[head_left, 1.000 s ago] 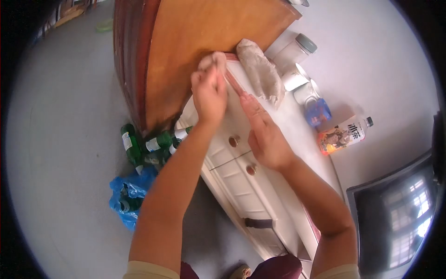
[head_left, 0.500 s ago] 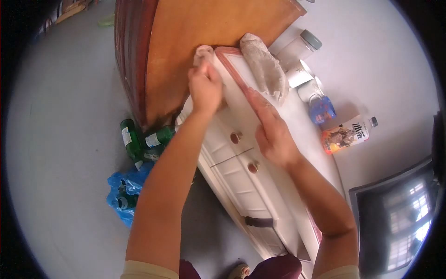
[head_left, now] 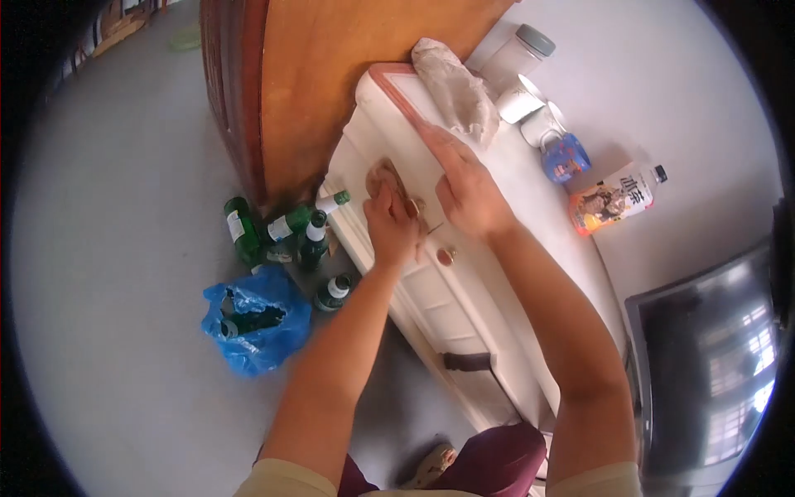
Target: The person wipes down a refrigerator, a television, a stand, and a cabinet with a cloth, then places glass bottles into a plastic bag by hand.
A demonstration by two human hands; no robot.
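My left hand (head_left: 392,225) is closed round a wadded brownish cloth (head_left: 382,176) and presses it against the white front of the cabinet (head_left: 439,311), beside the upper drawer knob (head_left: 416,205). Part of the cloth is hidden under my fingers. My right hand (head_left: 474,195) lies along the reddish trim at the cabinet's top edge, fingers stretched out and holding nothing. Below it shows a second round knob (head_left: 445,256). A crumpled pale cloth (head_left: 457,91) rests on the cabinet top, a little beyond my right fingertips.
On the cabinet top stand a lidded jar (head_left: 517,58), white cups (head_left: 520,99), a blue cup (head_left: 566,157), a drink bottle (head_left: 613,199) and a television (head_left: 704,373). Green bottles (head_left: 313,242) and a blue plastic bag (head_left: 265,348) are on the floor. Tall wooden furniture (head_left: 331,74) adjoins the cabinet.
My left hand has brought the cloth from the cabinet's far corner down to the drawer front near the knob. My right hand stays on the top edge. The view has shifted slightly.
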